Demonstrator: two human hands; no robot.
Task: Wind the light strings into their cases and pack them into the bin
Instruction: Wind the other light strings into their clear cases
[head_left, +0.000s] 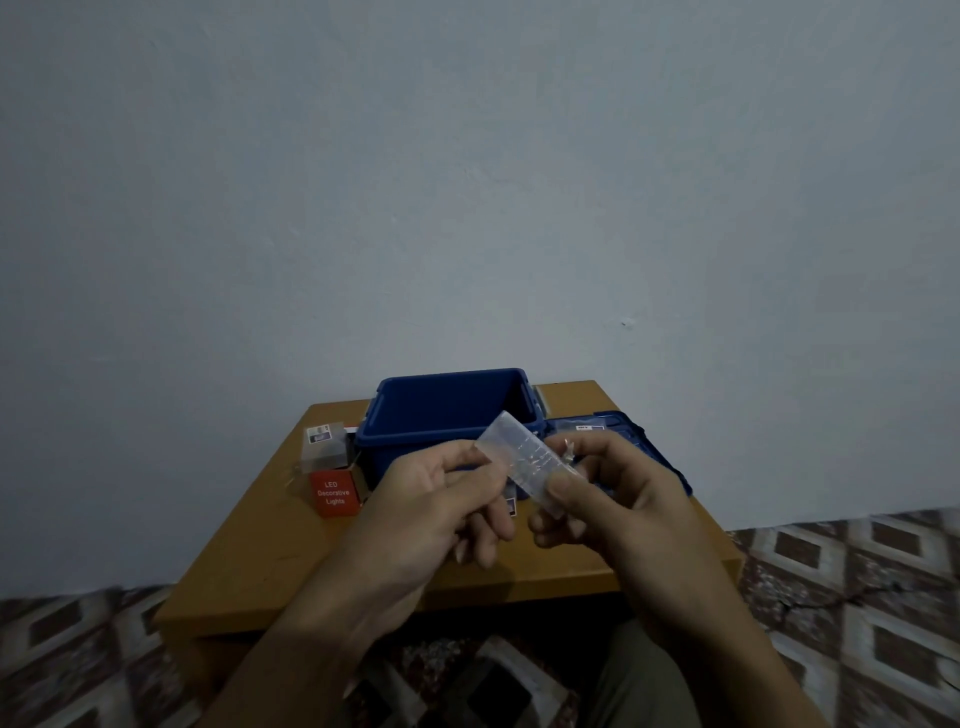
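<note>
Where the table (249, 545) meets the wall (467, 182) in the head view, the open blue bin (447, 410) sits at the middle of the far edge, its mouth facing up and its inside too dark to read. The lid (623, 434) lies flat just right of the bin, reaching the table's right edge, with its near part hidden behind the right hand. Left of the bin, a red box (334, 493) stands near the left edge, and a second case (324, 441) stands just behind it. The near half of the tabletop is bare wood up to its front edge, and patterned floor (857, 597) shows on both sides.

Both hands are raised over the middle of the table, in front of the bin and not touching it. Between them is the clear case (524, 457), tilted, its upper end overlapping the bin's near rim in the picture.

The left hand (431, 504) comes in from the lower left, palm turned inward. Its thumb and forefinger pinch the case's left edge and its other fingers curl beneath.

The right hand (613, 499) comes in from the lower right. Its thumb presses on the case's lower end and its curled fingers close behind it. A pale bit (569, 451) shows at the right forefinger, too small to tell whether it is the string.
</note>
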